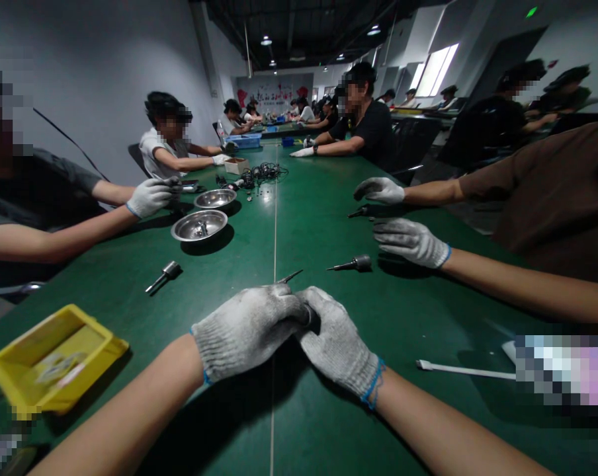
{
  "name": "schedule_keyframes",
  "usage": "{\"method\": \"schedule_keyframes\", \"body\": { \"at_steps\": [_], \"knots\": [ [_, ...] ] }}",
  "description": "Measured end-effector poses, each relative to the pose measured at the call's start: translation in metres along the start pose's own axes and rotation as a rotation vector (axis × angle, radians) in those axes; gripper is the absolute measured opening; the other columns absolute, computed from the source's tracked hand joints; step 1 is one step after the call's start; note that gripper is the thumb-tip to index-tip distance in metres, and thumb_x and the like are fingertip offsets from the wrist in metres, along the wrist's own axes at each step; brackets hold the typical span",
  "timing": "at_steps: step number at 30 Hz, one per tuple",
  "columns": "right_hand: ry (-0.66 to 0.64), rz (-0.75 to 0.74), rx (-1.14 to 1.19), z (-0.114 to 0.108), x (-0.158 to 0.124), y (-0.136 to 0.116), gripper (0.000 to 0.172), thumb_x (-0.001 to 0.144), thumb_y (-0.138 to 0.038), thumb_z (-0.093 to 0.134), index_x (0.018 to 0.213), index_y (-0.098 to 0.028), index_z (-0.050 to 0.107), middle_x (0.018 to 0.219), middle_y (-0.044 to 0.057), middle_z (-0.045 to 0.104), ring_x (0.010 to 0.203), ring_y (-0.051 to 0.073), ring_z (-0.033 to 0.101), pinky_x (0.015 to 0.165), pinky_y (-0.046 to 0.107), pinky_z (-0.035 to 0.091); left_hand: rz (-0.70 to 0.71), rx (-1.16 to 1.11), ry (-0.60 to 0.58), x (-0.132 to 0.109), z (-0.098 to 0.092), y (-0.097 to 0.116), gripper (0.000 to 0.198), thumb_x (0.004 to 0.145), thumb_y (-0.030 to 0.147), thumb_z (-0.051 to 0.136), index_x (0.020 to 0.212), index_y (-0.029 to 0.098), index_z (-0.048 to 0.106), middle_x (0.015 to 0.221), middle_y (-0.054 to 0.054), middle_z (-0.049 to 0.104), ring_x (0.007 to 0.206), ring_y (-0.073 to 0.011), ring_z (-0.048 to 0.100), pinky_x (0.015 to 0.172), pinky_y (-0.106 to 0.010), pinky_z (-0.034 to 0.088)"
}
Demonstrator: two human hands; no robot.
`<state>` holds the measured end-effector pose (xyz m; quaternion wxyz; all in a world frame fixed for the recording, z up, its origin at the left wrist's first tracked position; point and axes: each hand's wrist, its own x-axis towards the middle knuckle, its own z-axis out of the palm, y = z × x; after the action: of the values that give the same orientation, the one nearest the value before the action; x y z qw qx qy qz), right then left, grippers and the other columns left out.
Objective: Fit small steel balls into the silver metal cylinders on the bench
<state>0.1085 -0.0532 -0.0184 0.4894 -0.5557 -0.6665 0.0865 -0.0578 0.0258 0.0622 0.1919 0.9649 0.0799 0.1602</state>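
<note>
Both my hands wear grey knit gloves and meet at the middle of the green table (289, 218). My left hand (247, 327) is closed round a small metal tool (290, 277) whose thin pointed tip sticks out beyond the fingers. My right hand (336, 340) is closed against the tool's dark rear end, touching the left hand. Two similar metal tools lie loose nearby: one (164, 275) to the left, one (352, 265) ahead to the right.
A yellow bin (51, 360) sits at my near left. Two steel bowls (200, 225) (215, 198) stand farther left. A co-worker's gloved hands (411, 241) (379, 190) rest at right beside another tool (358, 212). A white strip (462, 370) lies at right. Other people sit along both sides.
</note>
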Motion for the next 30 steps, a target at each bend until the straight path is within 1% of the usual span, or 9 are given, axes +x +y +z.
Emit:
{"method": "schedule_keyframes", "body": {
  "at_steps": [5, 8, 11, 13, 16, 18, 21, 25, 30],
  "knots": [
    [0.019, -0.002, 0.055, -0.003, 0.002, -0.004, 0.034, 0.068, -0.007, 0.057, 0.097, -0.02, 0.069, 0.091, 0.007, 0.071, 0.088, 0.025, 0.068, 0.084, 0.04, 0.058, -0.032, -0.092, 0.018, -0.001, -0.002, -0.002, 0.02, 0.101, 0.015, 0.056, 0.108, 0.02, 0.073, 0.102, -0.005, 0.075, 0.088, -0.0167, 0.071, 0.08, -0.027, 0.055],
    [0.077, -0.007, 0.093, -0.003, 0.003, -0.007, 0.03, 0.072, -0.009, 0.057, 0.098, -0.02, 0.068, 0.089, 0.007, 0.072, 0.084, 0.023, 0.07, 0.078, 0.035, 0.058, -0.139, -0.186, 0.153, 0.0, -0.001, -0.001, 0.017, 0.099, 0.019, 0.058, 0.103, 0.018, 0.074, 0.098, -0.005, 0.074, 0.087, -0.0169, 0.07, 0.079, -0.028, 0.055],
    [0.155, 0.049, 0.159, -0.004, 0.005, -0.009, 0.02, 0.082, -0.017, 0.061, 0.1, -0.02, 0.068, 0.09, 0.006, 0.076, 0.082, 0.021, 0.072, 0.075, 0.032, 0.059, -0.341, -0.399, 0.334, 0.003, 0.007, -0.001, 0.014, 0.094, 0.018, 0.06, 0.099, 0.017, 0.073, 0.093, -0.004, 0.075, 0.085, -0.0165, 0.069, 0.079, -0.028, 0.055],
    [0.182, 0.1, 0.215, -0.004, 0.006, -0.011, 0.014, 0.086, -0.024, 0.065, 0.099, -0.021, 0.069, 0.09, 0.006, 0.078, 0.081, 0.021, 0.075, 0.073, 0.03, 0.06, -0.45, -0.591, 0.401, 0.004, 0.015, -0.002, 0.012, 0.09, 0.019, 0.063, 0.097, 0.016, 0.072, 0.09, -0.004, 0.075, 0.082, -0.0162, 0.069, 0.075, -0.028, 0.055],
    [0.18, 0.131, 0.274, -0.004, 0.007, -0.013, 0.011, 0.088, -0.027, 0.066, 0.096, -0.021, 0.069, 0.086, 0.004, 0.079, 0.077, 0.019, 0.076, 0.069, 0.028, 0.061, -0.517, -0.822, 0.428, 0.005, 0.025, -0.005, 0.014, 0.086, 0.024, 0.069, 0.096, 0.014, 0.071, 0.086, -0.004, 0.074, 0.073, -0.0151, 0.067, 0.067, -0.026, 0.053],
    [0.178, 0.135, 0.28, -0.003, 0.008, -0.013, 0.009, 0.087, -0.026, 0.066, 0.094, -0.021, 0.069, 0.084, 0.004, 0.079, 0.075, 0.019, 0.076, 0.067, 0.027, 0.061, -0.53, -0.889, 0.422, 0.005, 0.029, -0.006, 0.017, 0.085, 0.027, 0.071, 0.095, 0.014, 0.071, 0.083, -0.004, 0.074, 0.068, -0.0142, 0.065, 0.063, -0.025, 0.052],
    [0.183, 0.14, 0.252, -0.003, 0.008, -0.012, 0.006, 0.086, -0.026, 0.065, 0.089, -0.021, 0.067, 0.079, 0.003, 0.077, 0.071, 0.019, 0.074, 0.064, 0.026, 0.06, -0.516, -0.828, 0.418, 0.005, 0.03, -0.006, 0.015, 0.085, 0.027, 0.07, 0.093, 0.014, 0.073, 0.085, -0.005, 0.075, 0.074, -0.0164, 0.067, 0.069, -0.028, 0.054],
    [0.194, 0.157, 0.204, -0.006, 0.009, -0.01, 0.008, 0.085, -0.028, 0.065, 0.085, -0.021, 0.068, 0.077, 0.004, 0.077, 0.068, 0.019, 0.073, 0.064, 0.027, 0.059, -0.455, -0.552, 0.448, 0.005, 0.031, -0.006, 0.013, 0.089, 0.025, 0.067, 0.089, 0.017, 0.077, 0.091, -0.006, 0.075, 0.088, -0.02, 0.07, 0.082, -0.032, 0.054],
    [0.207, 0.182, 0.193, -0.009, 0.01, -0.011, 0.011, 0.084, -0.031, 0.064, 0.082, -0.02, 0.068, 0.074, 0.004, 0.077, 0.066, 0.019, 0.073, 0.061, 0.026, 0.058, -0.344, -0.311, 0.479, 0.002, 0.033, -0.005, 0.016, 0.094, 0.021, 0.062, 0.095, 0.019, 0.078, 0.092, -0.005, 0.075, 0.087, -0.0183, 0.07, 0.081, -0.031, 0.054]
  ]
}}
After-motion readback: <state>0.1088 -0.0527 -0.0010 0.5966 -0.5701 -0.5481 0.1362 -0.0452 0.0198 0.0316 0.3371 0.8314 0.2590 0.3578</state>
